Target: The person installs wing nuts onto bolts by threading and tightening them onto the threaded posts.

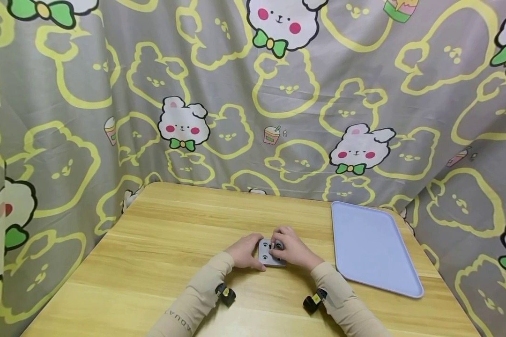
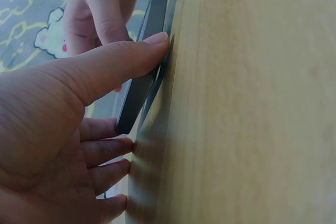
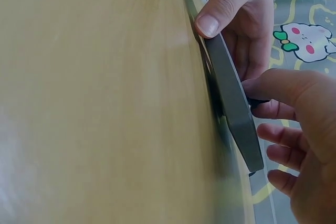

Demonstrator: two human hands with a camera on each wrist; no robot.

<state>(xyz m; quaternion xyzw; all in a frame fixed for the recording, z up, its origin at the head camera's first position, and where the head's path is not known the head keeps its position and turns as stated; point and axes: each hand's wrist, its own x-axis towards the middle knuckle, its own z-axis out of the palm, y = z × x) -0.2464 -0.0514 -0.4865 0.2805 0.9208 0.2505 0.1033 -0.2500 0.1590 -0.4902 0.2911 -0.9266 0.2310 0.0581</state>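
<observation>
A small grey plate (image 1: 271, 261) with several dark round holes lies low over the wooden table, slightly tilted in the wrist views. My left hand (image 1: 246, 252) holds it at its left side, thumb along the near edge and index finger at the far corner. Above the plate's right half, my right hand (image 1: 293, 248) pinches a small dark piece (image 3: 256, 102) between thumb and index finger, right at the plate's upper face. Its other fingers are loosely bent, and they hide part of the plate in the head view. The piece's exact kind I cannot tell.
A pale blue rectangular tray (image 1: 375, 248) lies at the right of the wooden table (image 1: 160, 238). A grey patterned curtain (image 1: 236, 84) hangs behind the table and along both sides. Each sleeve carries a small black strapped device near the wrist.
</observation>
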